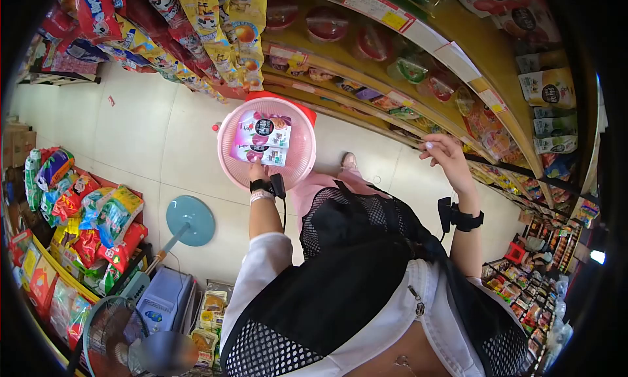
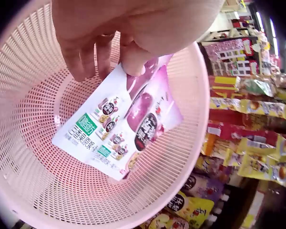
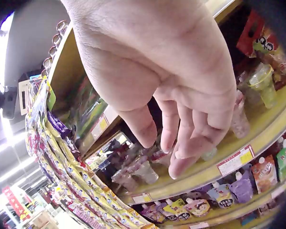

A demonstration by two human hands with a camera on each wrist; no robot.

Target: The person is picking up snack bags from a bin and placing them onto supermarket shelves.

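Note:
My left hand [image 1: 258, 172] reaches over the rim of a pink mesh basket [image 1: 228, 156] and pinches purple-and-white snack pouches [image 1: 265, 136] inside it, one overlapping the other. In the left wrist view, the thumb [image 2: 135, 59] presses on the top of the pouches [image 2: 128, 114], whose printed faces show fruit and dark round labels. The basket's perforated wall [image 2: 26, 157] surrounds them. Out to the side, my right hand [image 1: 448, 160] hangs in the air with loosely curled fingers and holds nothing. In the right wrist view, that hand [image 3: 167, 71] appears in front of the shelf of clear cups.
Yellow shelves [image 1: 366, 43] hold cups and pouches on the right. Yellow snack bags [image 1: 229, 23] hang beyond the basket. Left of my body are a blue round stand base [image 1: 190, 220], a fan [image 1: 114, 328] and a rack of bagged snacks [image 1: 98, 220]. A red object [image 1: 307, 116] sits beside the basket.

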